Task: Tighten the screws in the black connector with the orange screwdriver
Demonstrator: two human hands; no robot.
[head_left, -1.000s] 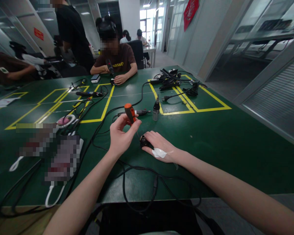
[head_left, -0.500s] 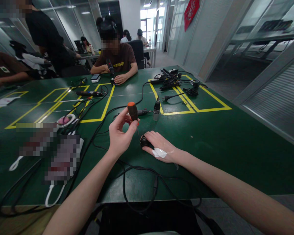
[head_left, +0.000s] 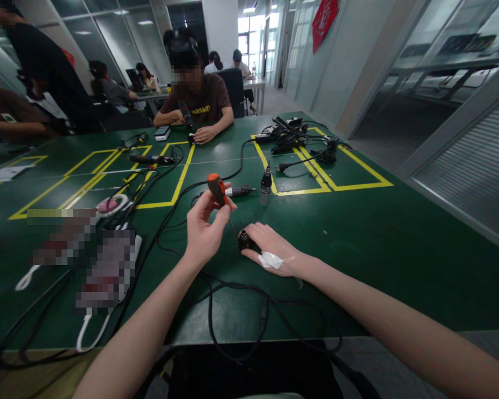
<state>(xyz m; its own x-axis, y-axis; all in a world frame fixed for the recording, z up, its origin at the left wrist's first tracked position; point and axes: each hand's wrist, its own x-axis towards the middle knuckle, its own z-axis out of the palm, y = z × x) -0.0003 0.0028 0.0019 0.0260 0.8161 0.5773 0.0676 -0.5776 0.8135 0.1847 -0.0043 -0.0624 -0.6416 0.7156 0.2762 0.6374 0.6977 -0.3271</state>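
Note:
My left hand (head_left: 207,224) is closed around the orange-and-black handle of a screwdriver (head_left: 217,189). The screwdriver leans, its thin shaft slanting down to the left side of a small black cylindrical part (head_left: 244,240). Whether the tip touches that part I cannot tell. On the table, my right hand (head_left: 272,246), with a white patch taped near the wrist, grips the black part between thumb and fingers. Beyond my hands, a black-and-clear tool piece (head_left: 266,185) with a pointed top stands upright. A silver-and-black electric screwdriver (head_left: 240,191) lies partly behind my left hand.
Black cables (head_left: 233,285) loop across the green table (head_left: 382,260) before me. Two blurred phone-like items (head_left: 108,271) lie at left, near a roll of tape (head_left: 113,205). A heap of black tools (head_left: 289,134) is at the far right. A co-worker (head_left: 195,100) sits opposite.
The screwdriver's handle has tipped to the left in my left hand, so the shaft slants more. My right hand and the black part stay put. A standing person at far left has shifted left.

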